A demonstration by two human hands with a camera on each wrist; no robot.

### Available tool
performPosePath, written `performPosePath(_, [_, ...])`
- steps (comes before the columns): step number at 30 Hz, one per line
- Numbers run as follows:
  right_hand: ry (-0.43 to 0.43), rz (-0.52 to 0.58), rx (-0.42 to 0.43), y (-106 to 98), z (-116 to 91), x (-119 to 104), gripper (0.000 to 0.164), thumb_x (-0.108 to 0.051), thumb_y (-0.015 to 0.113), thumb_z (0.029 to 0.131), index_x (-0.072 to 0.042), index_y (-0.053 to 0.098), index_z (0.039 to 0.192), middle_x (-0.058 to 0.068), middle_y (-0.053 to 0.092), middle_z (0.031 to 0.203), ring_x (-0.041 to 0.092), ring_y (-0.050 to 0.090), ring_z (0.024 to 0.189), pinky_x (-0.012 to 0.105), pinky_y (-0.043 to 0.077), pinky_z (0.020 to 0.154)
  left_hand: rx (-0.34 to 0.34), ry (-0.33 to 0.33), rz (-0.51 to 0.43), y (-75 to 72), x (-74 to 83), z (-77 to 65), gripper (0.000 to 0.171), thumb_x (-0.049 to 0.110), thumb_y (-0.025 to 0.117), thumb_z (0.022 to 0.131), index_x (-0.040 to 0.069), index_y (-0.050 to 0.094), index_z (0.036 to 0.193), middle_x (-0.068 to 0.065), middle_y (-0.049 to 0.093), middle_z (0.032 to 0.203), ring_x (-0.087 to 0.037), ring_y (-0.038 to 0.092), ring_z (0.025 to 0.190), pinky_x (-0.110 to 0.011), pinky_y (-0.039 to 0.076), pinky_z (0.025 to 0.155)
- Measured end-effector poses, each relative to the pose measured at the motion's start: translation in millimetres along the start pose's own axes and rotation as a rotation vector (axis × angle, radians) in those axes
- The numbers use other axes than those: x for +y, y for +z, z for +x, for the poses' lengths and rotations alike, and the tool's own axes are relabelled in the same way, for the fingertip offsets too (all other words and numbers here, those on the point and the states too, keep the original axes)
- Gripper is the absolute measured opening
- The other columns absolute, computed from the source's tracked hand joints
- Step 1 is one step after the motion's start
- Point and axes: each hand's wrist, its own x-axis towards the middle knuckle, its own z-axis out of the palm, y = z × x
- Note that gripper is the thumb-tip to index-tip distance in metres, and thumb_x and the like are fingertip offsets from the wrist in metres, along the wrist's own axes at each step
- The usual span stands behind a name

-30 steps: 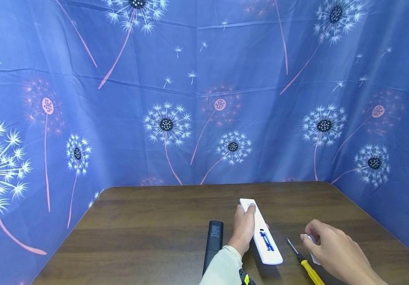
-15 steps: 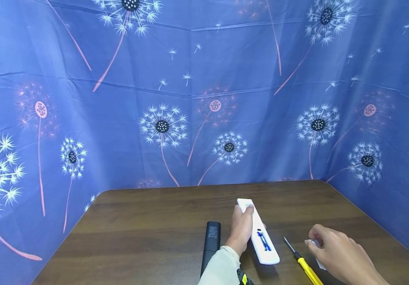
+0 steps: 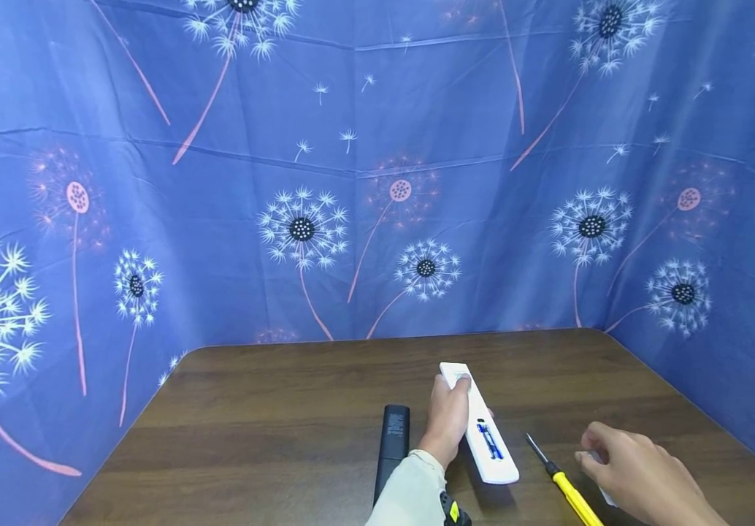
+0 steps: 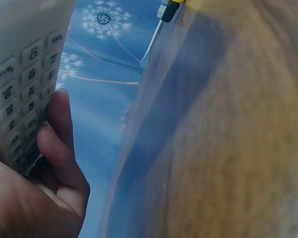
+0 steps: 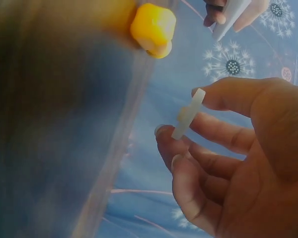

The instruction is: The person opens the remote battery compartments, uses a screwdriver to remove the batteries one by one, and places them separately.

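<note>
My left hand grips a white remote control, back side up, thumb along its far end. Its battery compartment is uncovered, and blue batteries show inside. In the left wrist view the button side of the remote faces the camera, with fingers curled round the edge. Held off to the right, my right hand pinches a small white battery cover between thumb and fingers. Only slivers of that cover show in the head view. A yellow-handled screwdriver lies on the table between the hands.
A black remote control lies left of the left hand, its near end hidden by the sleeve. The brown wooden table ends at a blue dandelion-print cloth behind and at both sides.
My right hand, with the battery cover, has shifted a little right and nearer to me, away from the white remote. The left hand keeps its grip; the head view has swayed slightly.
</note>
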Motion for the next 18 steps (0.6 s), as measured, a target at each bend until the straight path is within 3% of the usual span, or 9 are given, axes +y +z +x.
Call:
performPosePath(5, [0.008, 0.009, -0.055, 1, 1, 7, 0.011, -0.032, 0.067, 0.093, -0.021, 0.063, 0.095, -0.008, 0.061, 0.086, 0.015, 0.054, 0.072, 0.043, 0.044, 0.058, 0.01, 0.004, -0.001, 0.7, 2.2, -0.2, 0.028, 0.024, 0.052, 0.102, 0.004, 0.044, 0.122, -0.013, 0.059, 0.079, -0.028, 0.069, 0.06, -0.036, 0.056, 0.06])
performPosePath(10, [0.0, -0.004, -0.056, -1, 0, 14, 0.01, -0.03, 0.067, 0.094, -0.022, 0.062, 0.092, -0.005, 0.065, 0.09, 0.015, 0.056, 0.075, 0.046, 0.046, 0.059, 0.008, 0.004, 0.005, 2.6, 5.9, -0.8, 0.03, 0.025, 0.053, 0.102, 0.005, 0.045, 0.123, -0.013, 0.06, 0.079, -0.029, 0.069, 0.062, -0.036, 0.056, 0.061])
performPosePath(18, [0.037, 0.0, -0.182, 2, 1, 24, 0.014, -0.031, 0.066, 0.094, -0.019, 0.059, 0.092, -0.004, 0.062, 0.09, 0.018, 0.057, 0.078, 0.045, 0.046, 0.062, 0.024, -0.016, 0.009, 2.0, 2.2, -1.9, 0.03, 0.024, 0.053, 0.102, 0.004, 0.044, 0.123, -0.013, 0.06, 0.079, -0.027, 0.069, 0.06, -0.035, 0.057, 0.061])
